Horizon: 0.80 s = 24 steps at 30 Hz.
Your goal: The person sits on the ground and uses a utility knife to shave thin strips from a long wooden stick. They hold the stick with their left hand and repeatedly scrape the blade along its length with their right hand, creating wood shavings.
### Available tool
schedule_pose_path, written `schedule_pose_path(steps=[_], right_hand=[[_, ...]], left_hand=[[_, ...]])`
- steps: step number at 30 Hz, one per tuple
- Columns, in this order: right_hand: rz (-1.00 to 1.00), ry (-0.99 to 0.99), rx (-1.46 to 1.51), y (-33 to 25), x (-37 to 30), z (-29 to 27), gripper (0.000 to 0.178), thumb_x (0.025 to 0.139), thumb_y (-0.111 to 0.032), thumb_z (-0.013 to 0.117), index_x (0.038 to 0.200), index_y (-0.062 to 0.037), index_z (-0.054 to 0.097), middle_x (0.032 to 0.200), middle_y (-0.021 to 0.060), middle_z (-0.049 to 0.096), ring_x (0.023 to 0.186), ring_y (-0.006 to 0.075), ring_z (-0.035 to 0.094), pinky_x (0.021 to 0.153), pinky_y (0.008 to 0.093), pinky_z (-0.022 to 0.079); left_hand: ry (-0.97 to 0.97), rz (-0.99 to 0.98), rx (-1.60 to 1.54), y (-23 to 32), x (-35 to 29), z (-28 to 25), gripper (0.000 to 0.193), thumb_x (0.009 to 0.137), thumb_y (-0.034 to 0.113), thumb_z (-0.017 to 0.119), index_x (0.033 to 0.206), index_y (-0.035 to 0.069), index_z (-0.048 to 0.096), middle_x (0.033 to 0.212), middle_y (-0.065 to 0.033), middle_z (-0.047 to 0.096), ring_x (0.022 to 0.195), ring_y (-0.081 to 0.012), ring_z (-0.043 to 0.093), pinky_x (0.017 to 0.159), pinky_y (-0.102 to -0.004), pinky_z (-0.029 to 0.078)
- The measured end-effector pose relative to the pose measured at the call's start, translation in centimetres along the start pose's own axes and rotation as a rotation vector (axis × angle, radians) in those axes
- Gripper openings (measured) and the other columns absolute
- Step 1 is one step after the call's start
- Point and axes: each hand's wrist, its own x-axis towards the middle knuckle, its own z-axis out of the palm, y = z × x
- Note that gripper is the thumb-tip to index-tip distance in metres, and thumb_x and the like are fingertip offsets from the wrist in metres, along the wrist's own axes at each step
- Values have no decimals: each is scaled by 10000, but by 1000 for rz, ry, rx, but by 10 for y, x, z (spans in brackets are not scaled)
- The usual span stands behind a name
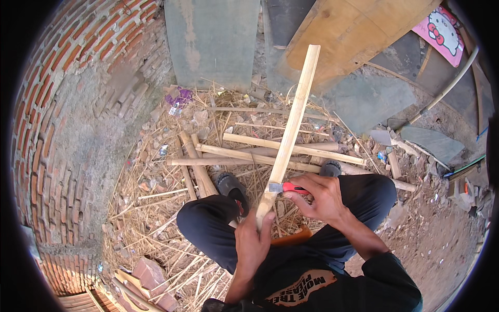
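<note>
We see bright daylight on a dirt floor (pixel 442 244) strewn with dry straw and cut bamboo lengths (pixel 291 148). A curved red brick wall (pixel 47 130) stands at left; grey slabs (pixel 213 39) and a wooden board (pixel 353 31) lean ahead

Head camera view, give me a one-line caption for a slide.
Left hand grips a bamboo slat while right hand presses a red utility knife against it.

The person squats with both knees bent wide and both forearms rising from the lower edge. The left hand (pixel 253 240) is closed in a fist, thumb up. The right hand (pixel 321 197), higher and just beside it, curls its fingers (pixel 306 183) in a pinch, wrist bent inward.
</note>
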Motion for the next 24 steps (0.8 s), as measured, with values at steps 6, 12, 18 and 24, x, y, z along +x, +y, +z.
schedule_pose_path(steps=[6, 12, 18, 24], right_hand=[[-13, 29, -90, 3, 8, -5, 253, 913, -307, 906, 1042, -100, 838, 909, 66, 805, 696, 270, 766, 600, 379, 585], [35, 35, -24, 17, 30, -23, 269, 932, -288, 894, 1075, -67, 837, 946, 99, 818, 722, 259, 784, 630, 370, 597], [45, -50, -10, 18, 45, -36, 254, 898, -186, 884, 1079, -22, 817, 969, 158, 798, 782, 324, 770, 716, 387, 608], [-33, 18, -68, 26, 61, -36, 230, 941, -244, 864, 1082, -65, 837, 929, 116, 809, 737, 290, 775, 669, 377, 607]], left_hand=[[-9, -30, 4, 2, -6, -3, 337, 1118, 306, 689, 1166, -27, 701, 784, -263, 699, 692, -479, 699, 647, -527, 515], [3, -32, 22, -6, -18, -1, 350, 1120, 320, 686, 1134, -30, 707, 714, -243, 674, 636, -467, 684, 619, -522, 508], [27, -23, 5, -12, -22, -2, 365, 1122, 323, 685, 1128, -41, 702, 689, -232, 666, 608, -449, 682, 601, -519, 500], [24, -49, 5, -13, -24, -6, 358, 1118, 311, 688, 1106, -46, 695, 678, -234, 661, 604, -447, 684, 594, -518, 497]])
